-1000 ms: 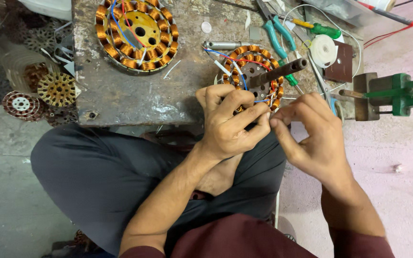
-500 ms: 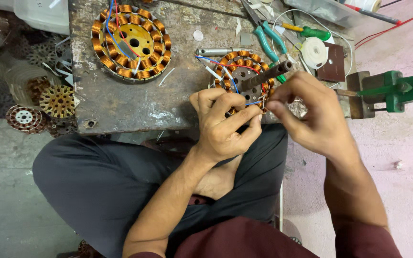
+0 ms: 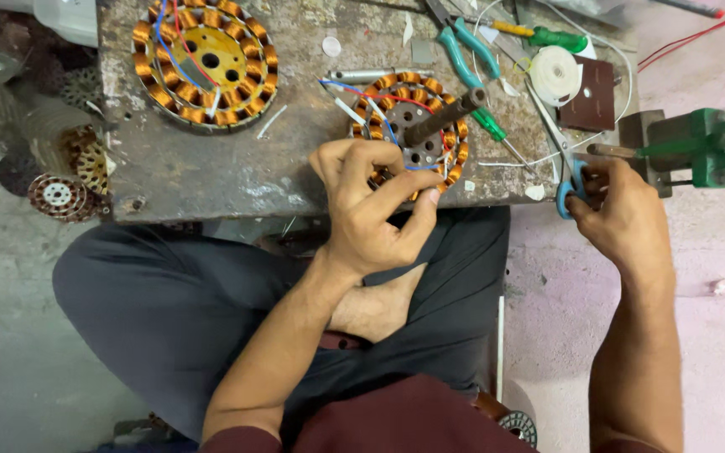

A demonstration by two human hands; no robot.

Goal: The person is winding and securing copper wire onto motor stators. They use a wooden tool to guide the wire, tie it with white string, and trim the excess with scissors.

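While the left hand (image 3: pixel 371 214) pinches wire at the stator's (image 3: pixel 413 126) six o'clock edge, the right hand (image 3: pixel 623 222) closes on scissors (image 3: pixel 565 180) at three o'clock; trimming seems next.

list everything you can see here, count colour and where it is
stator with shaft: 1, copper coils with red and blue wires, near edge of the bench, under the left hand
second stator: 1, copper coils on a yellow core, far left of the bench
bench: 1, grey, worn, across the top
scissors: 1, blue handles, right bench edge, at the right hand
pliers: 1, teal handles, far side of the bench
screwdriver: 1, green and yellow handle, top right
tape roll: 1, white, right of the pliers
small rotors: a few, dark and copper, floor at left
left hand: fingers on the stator rim
right hand: on the scissors
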